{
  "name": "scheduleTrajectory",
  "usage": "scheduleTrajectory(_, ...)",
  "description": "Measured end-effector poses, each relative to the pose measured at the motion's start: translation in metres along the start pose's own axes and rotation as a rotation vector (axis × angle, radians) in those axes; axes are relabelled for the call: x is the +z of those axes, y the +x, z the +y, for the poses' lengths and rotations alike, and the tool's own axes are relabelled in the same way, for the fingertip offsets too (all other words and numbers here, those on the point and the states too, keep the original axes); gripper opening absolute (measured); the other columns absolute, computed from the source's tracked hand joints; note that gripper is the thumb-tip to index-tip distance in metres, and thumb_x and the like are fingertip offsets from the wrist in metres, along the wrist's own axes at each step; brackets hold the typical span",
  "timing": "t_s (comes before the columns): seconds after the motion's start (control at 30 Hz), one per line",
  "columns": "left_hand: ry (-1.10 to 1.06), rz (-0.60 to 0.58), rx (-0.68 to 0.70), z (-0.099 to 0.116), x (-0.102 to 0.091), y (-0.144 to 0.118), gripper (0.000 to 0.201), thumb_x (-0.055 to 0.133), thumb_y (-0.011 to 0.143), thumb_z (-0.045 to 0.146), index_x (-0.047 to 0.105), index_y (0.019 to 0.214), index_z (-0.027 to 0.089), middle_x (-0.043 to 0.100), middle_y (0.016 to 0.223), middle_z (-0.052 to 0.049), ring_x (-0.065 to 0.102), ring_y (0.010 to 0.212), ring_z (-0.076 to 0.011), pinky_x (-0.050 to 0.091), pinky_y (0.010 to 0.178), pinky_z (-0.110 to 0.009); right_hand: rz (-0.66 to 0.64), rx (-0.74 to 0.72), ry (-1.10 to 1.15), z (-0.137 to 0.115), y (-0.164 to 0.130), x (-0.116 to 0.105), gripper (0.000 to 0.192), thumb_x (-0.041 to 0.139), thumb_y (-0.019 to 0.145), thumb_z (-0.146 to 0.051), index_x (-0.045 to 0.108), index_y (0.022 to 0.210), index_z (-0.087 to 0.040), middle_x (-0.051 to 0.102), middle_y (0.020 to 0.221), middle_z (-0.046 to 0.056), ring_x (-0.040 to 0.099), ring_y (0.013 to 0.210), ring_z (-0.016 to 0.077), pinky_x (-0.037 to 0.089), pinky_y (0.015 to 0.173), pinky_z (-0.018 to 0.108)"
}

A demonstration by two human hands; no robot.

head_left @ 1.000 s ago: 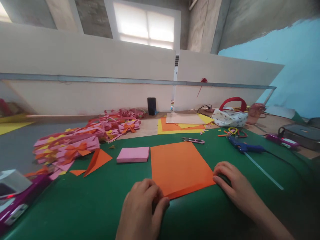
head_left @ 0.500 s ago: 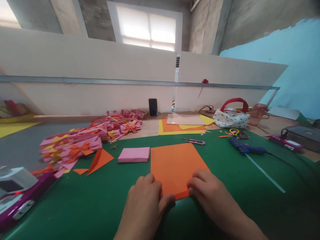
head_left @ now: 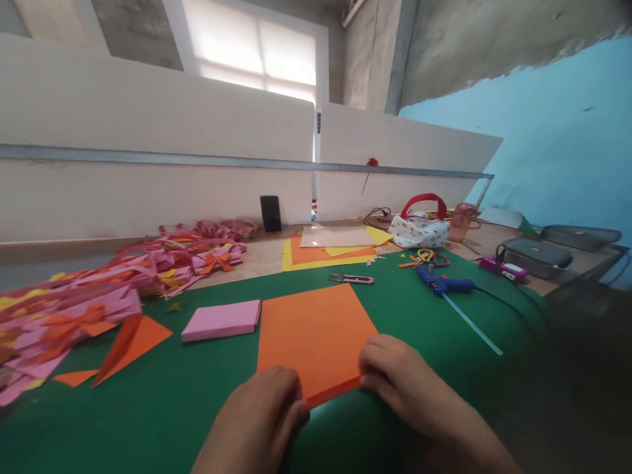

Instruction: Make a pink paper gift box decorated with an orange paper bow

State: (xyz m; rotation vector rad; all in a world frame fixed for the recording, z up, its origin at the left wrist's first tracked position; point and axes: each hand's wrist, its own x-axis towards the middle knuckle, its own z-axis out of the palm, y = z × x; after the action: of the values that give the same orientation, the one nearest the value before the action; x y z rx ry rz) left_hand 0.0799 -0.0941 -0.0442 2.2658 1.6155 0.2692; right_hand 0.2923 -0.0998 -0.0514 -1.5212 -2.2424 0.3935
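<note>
A square sheet of orange paper [head_left: 316,329] lies on the green mat [head_left: 148,421], its near edge turned up in a narrow strip. At that edge's left end, my left hand [head_left: 261,411] pinches the paper between thumb and bent fingers. My right hand [head_left: 397,372] grips the right end of the same edge, fingertips curled over it. Just left of the sheet sits a pink folded paper block [head_left: 221,320]. Thread snips [head_left: 351,279] rest beyond the sheet's far edge. Further left are an orange folded paper piece [head_left: 131,345] and a small orange scrap [head_left: 76,378].
A blue glue gun [head_left: 444,283] with a glue stick and cord lies right. Pink strips with orange bows [head_left: 83,322] pile up left. Behind are coloured sheets [head_left: 291,260], a phone [head_left: 270,214], a white bag with red handle [head_left: 419,232] and a purple device [head_left: 502,268].
The view has swung to the right, so things shift left in the picture. My left hand has slid further toward the sheet's left corner. Both hands stay on the near edge.
</note>
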Motion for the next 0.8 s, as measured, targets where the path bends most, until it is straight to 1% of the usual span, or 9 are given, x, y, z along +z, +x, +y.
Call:
scheduleTrajectory(0.13, 0.0, -0.001, -0.034, 0.005, -0.002, 0.001, 0.019, 0.041, 0.081, 0.026, 0.049, 0.065, 0.02, 0.057, 0.072, 0.0, 0.05, 0.068, -0.0165, 0.027, 0.058, -0.026, 0.012, 0.048, 0.018, 0.011, -0.005, -0.007, 0.015, 0.052, 0.082, -0.018, 0.045, 0.068, -0.019, 0.053, 0.074, -0.003, 0.045, 0.069, 0.0117, 0.031, 0.06, 0.023)
scheduleTrajectory(0.27, 0.018, -0.014, -0.076, 0.006, 0.001, 0.006, 0.022, 0.046, 0.078, 0.036, 0.05, 0.064, 0.02, 0.058, 0.069, -0.001, 0.051, 0.065, -0.0174, 0.025, 0.055, -0.026, -0.018, 0.083, -0.024, 0.008, 0.0, -0.006, 0.019, 0.055, 0.081, -0.03, 0.046, 0.067, -0.019, 0.054, 0.071, -0.003, 0.044, 0.066, 0.0118, 0.028, 0.057, 0.023)
scheduleTrajectory(0.33, 0.047, -0.005, -0.092, 0.006, 0.003, 0.008, 0.022, 0.047, 0.077, 0.038, 0.051, 0.064, 0.02, 0.059, 0.069, -0.002, 0.051, 0.065, -0.0179, 0.023, 0.054, -0.026, -0.017, 0.117, -0.069, 0.006, 0.002, -0.005, 0.023, 0.057, 0.079, -0.033, 0.046, 0.065, -0.019, 0.054, 0.069, -0.002, 0.044, 0.064, 0.0122, 0.026, 0.055, 0.023)
scheduleTrajectory(0.5, 0.089, 0.015, -0.09, 0.008, 0.003, 0.008, 0.023, 0.045, 0.076, 0.035, 0.053, 0.061, 0.019, 0.06, 0.07, -0.003, 0.053, 0.063, -0.0169, 0.024, 0.052, -0.026, -0.01, 0.125, -0.076, 0.007, 0.004, -0.002, 0.019, 0.056, 0.078, -0.027, 0.047, 0.064, -0.019, 0.055, 0.067, -0.002, 0.044, 0.063, 0.0124, 0.026, 0.054, 0.023)
scheduleTrajectory(0.6, 0.096, 0.011, -0.082, 0.01, -0.002, 0.008, 0.023, 0.044, 0.076, 0.034, 0.054, 0.062, 0.019, 0.061, 0.067, -0.003, 0.054, 0.06, -0.0165, 0.024, 0.05, -0.025, 0.003, 0.11, -0.079, 0.01, 0.003, -0.001, 0.018, 0.056, 0.078, -0.024, 0.047, 0.064, -0.019, 0.055, 0.067, -0.002, 0.045, 0.063, 0.0128, 0.027, 0.054, 0.024)
scheduleTrajectory(0.7, 0.115, -0.065, -0.063, 0.014, -0.013, 0.012, 0.021, 0.047, 0.074, 0.033, 0.057, 0.062, 0.019, 0.063, 0.064, -0.003, 0.055, 0.057, -0.0172, 0.022, 0.046, -0.025, 0.025, 0.088, -0.115, 0.016, 0.001, -0.001, 0.016, 0.056, 0.078, -0.022, 0.048, 0.065, -0.02, 0.055, 0.068, -0.001, 0.047, 0.064, 0.0139, 0.03, 0.055, 0.024)
scheduleTrajectory(0.8, 0.17, -0.14, -0.068, 0.02, -0.026, 0.019, 0.017, 0.055, 0.068, 0.032, 0.06, 0.061, 0.018, 0.062, 0.06, -0.004, 0.057, 0.056, -0.0194, 0.023, 0.044, -0.025, 0.033, 0.073, -0.129, 0.024, -0.001, -0.001, 0.015, 0.054, 0.08, -0.022, 0.049, 0.066, -0.02, 0.054, 0.07, 0.0, 0.049, 0.064, 0.0149, 0.032, 0.055, 0.025)
